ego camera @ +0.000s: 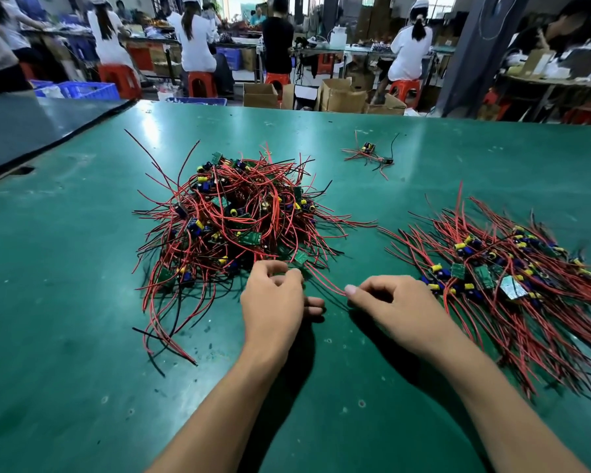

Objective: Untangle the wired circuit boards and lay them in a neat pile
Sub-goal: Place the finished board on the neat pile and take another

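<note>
Red wire [325,278] from the tangle [232,216] at 11 o'clock.
My right hand [393,302] pinches its end; my left hand [273,302] is curled, hold unclear.

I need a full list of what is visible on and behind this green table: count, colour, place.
tangled heap of wired circuit boards: one, red and black wires, green boards, table centre-left.
sorted pile of wired circuit boards: one, same colours, table right.
small stray cluster of wired boards: one, same colours, far centre.
green table surface: one, green, under everything.
plastic stools: several, red, background floor.
cardboard boxes: several, brown, beyond table's far edge.
plastic crates: few, blue, background left.
people at benches: several, mostly white tops, background.
left hand: one, fingers curled at heap's near edge, grip unclear.
right hand: one, pinching a red wire from the heap.
</note>
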Motion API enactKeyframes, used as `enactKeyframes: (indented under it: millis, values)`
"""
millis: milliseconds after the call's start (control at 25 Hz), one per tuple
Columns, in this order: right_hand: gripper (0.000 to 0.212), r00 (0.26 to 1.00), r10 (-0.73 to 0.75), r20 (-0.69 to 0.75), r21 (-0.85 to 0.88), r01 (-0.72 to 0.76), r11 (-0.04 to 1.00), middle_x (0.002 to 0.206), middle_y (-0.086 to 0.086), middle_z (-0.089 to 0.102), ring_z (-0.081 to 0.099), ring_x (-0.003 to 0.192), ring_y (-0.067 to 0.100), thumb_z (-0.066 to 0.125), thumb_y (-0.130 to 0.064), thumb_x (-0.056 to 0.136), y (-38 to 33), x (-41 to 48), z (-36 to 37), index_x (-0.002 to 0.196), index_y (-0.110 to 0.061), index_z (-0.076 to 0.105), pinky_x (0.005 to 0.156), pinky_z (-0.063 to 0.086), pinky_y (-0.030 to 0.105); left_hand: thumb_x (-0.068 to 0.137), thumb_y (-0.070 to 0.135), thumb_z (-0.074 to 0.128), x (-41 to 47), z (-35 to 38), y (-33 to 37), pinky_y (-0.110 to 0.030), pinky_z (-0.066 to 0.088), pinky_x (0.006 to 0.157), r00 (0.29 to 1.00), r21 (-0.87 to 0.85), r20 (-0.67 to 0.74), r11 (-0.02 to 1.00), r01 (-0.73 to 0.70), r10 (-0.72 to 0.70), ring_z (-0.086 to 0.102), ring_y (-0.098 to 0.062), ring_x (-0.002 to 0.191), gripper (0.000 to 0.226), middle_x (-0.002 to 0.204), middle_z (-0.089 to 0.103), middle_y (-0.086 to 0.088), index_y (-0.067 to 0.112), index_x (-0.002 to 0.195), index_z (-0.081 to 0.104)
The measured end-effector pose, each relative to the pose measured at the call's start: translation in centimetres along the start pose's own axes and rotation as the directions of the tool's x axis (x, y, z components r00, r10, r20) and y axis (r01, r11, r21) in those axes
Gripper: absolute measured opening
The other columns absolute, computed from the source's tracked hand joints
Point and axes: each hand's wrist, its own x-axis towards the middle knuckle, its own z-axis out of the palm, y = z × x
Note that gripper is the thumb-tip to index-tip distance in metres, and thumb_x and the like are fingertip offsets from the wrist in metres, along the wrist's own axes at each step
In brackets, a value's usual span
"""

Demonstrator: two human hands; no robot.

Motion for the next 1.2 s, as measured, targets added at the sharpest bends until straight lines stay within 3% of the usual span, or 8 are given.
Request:
enactKeyframes:
  millis: [80,240,400,600,800,920,1080,1200]
  values:
    - [0.03,0.999,-0.009,-0.052,-0.091,0.004,0.996,0.079,-0.012,0.07,0.061,0.075,-0.002,0.064,-0.058,0.088,-0.6,0.2,0.7,0.077,-0.031,0.072,0.071,0.046,0.014,0.095,0.007,0.049,0.0,0.0,-0.1,-0.048,0.061,0.062,1.0,-0.008,-0.014,1.0,-0.014,0.014,0.072,-0.03,0.06,0.021,0.102,0.061,-0.007,0.011,0.116,0.048]
    - [0.03,0.983,-0.11,-0.146,-0.24,0.073,0.968,0.108,0.0,0.068,0.063,0.102,0.02,0.071,-0.045,0.087,-2.6,2.4,2.0,0.109,-0.024,0.074,0.093,0.051,0.037,0.097,0.003,0.042,0.4,0.0,-0.3,-0.044,0.061,0.062,1.0,-0.033,-0.008,0.999,-0.029,0.029,0.073,-0.027,0.065,0.032,0.133,0.049,-0.001,0.021,0.124,0.043]
    - [0.031,0.995,-0.09,-0.042,-0.254,0.077,0.964,0.109,0.007,0.066,0.063,0.105,0.029,0.069,-0.041,0.088,-5.4,5.0,5.2,0.11,-0.02,0.071,0.087,0.051,0.036,0.093,-0.006,0.039,1.1,-0.6,-0.6,-0.035,0.058,0.065,0.992,-0.049,0.019,0.992,-0.12,0.121,0.07,-0.026,0.096,0.045,0.134,0.055,0.005,0.025,0.124,0.05]
    - [0.035,0.988,-0.035,-0.148,-0.354,-0.02,0.935,0.104,0.007,0.068,0.064,0.102,0.034,0.061,-0.052,0.089,-7.1,6.7,7.4,0.1,-0.019,0.063,0.076,0.048,0.038,0.09,-0.016,0.038,2.0,-1.0,-0.6,-0.039,0.045,0.108,0.972,-0.049,0.002,0.971,-0.236,0.236,0.055,-0.002,0.12,0.051,0.13,0.06,0.003,0.018,0.127,0.051]
    - [0.021,0.962,-0.162,-0.219,-0.343,0.079,0.936,0.095,0.004,0.071,0.065,0.092,0.032,0.063,-0.044,0.091,-7.7,7.1,6.7,0.099,-0.024,0.063,0.068,0.043,0.033,0.091,-0.01,0.039,2.2,-1.3,-0.6,-0.035,0.055,0.06,0.972,-0.083,0.005,0.968,-0.235,0.237,0.07,-0.027,0.089,0.054,0.122,0.065,0.011,0.036,0.114,0.056]
    - [0.019,0.993,-0.079,-0.086,-0.164,0.064,0.984,0.093,0.004,0.074,0.066,0.096,0.029,0.063,-0.039,0.095,-7.3,7.8,6.3,0.093,-0.023,0.073,0.076,0.053,0.031,0.09,-0.011,0.038,2.2,-1.3,-0.7,-0.033,0.053,0.056,0.971,-0.096,-0.007,0.966,-0.241,0.241,0.071,-0.024,0.081,0.055,0.13,0.061,0.013,0.028,0.128,0.051]
    - [0.031,0.998,-0.026,0.065,-0.116,0.033,0.993,0.08,-0.008,0.07,0.068,0.088,0.019,0.066,-0.059,0.086,-6.8,7.5,6.4,0.087,-0.029,0.074,0.074,0.055,0.029,0.09,-0.01,0.039,1.9,-1.4,-0.4,-0.011,0.05,0.07,0.96,-0.065,-0.023,0.957,-0.281,0.28,0.061,0.011,0.102,0.062,0.14,0.053,0.013,0.025,0.141,0.043]
    - [0.026,0.999,-0.012,0.032,-0.14,0.017,0.99,0.075,-0.008,0.067,0.064,0.083,0.016,0.071,-0.056,0.083,-6.5,7.3,5.4,0.081,-0.029,0.075,0.071,0.05,0.025,0.092,-0.009,0.04,1.9,-1.5,-0.3,-0.029,0.053,0.052,0.969,-0.102,-0.018,0.963,-0.249,0.248,0.07,-0.015,0.079,0.06,0.136,0.056,0.015,0.027,0.14,0.042]
